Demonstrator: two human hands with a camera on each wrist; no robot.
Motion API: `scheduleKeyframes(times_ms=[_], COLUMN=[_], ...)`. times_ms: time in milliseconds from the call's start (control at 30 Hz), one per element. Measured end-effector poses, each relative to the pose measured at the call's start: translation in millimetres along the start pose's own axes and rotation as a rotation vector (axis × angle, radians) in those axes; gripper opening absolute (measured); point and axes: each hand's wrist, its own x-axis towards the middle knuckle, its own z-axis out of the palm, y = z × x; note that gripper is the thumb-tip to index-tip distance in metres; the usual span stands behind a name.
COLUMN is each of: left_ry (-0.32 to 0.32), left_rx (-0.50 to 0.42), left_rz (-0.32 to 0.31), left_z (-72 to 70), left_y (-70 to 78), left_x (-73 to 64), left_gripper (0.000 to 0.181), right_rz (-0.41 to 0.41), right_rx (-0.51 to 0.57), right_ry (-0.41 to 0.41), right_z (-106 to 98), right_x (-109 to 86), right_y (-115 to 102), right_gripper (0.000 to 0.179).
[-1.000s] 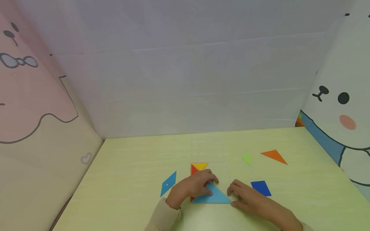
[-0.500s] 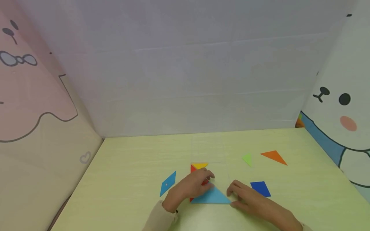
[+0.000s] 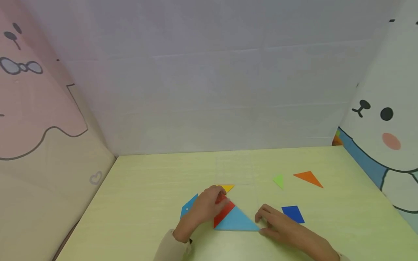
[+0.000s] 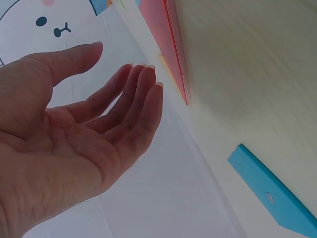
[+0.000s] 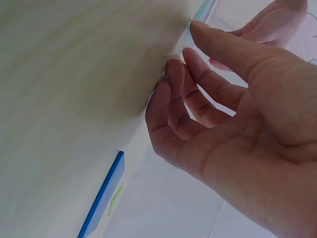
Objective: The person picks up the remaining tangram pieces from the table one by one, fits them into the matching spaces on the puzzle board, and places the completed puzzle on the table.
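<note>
Flat tangram pieces lie on the table. A red triangle (image 3: 226, 214) and a light blue triangle (image 3: 236, 222) sit edge to edge, with a yellow triangle (image 3: 230, 187) just beyond the red one. My left hand (image 3: 205, 207) reaches over the red triangle's left side, partly hiding it; its fingers (image 4: 141, 106) bend loosely around nothing. At the light blue triangle's right corner rests the thumb of my right hand (image 3: 282, 228), and its other fingers (image 5: 161, 111) curve down beside the table. Partly behind my left hand lies a blue parallelogram (image 4: 267, 191) with a small hole.
Right of my right hand lies a dark blue square (image 3: 293, 214). Farther back are a small green triangle (image 3: 279, 180) and an orange triangle (image 3: 309, 178). A pale sheet (image 3: 209, 87) walls off the back, with cartoon-printed sheets on both sides.
My left hand has moved left and slightly back, off the light blue triangle, uncovering more of the red one and covering part of the parallelogram. My right hand stays nearly in place.
</note>
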Motion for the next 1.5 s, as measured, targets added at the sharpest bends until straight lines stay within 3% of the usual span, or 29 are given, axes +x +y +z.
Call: scheduleKeyframes(times_ms=[200, 433, 700, 967, 1300, 1500], left_ry=[0.022, 0.046, 0.090, 0.093, 0.143, 0.144], left_rx=[-0.038, 0.018, 0.068, 0.083, 0.119, 0.158], left_rz=[-0.055, -0.089, -0.139, -0.184, -0.296, -0.325], left_z=[-7.9, -13.8, -19.4, -23.4, -31.2, -36.0], left_y=[-6.1, -14.9, -20.5, -24.7, -33.9, -41.2], left_x=[-4.4, -10.8, -19.0, -24.2, -28.5, -31.0], left_gripper=[0.019, 0.023, 0.021, 0.022, 0.024, 0.027], right_rz=[0.020, -0.059, -0.030, 0.001, 0.008, 0.033], right_rx=[0.008, 0.003, 0.002, 0.010, 0.003, 0.008], right_ry=[-0.005, 0.017, 0.014, 0.005, 0.006, 0.000], right_z=[0, 0, 1, 0, 0, -1], right_x=[-0.1, -2.9, -2.5, -1.7, -2.8, -1.8], right_y=[1, 1, 1, 0, -2, -2], right_gripper=[0.017, 0.016, 0.016, 0.016, 0.016, 0.016])
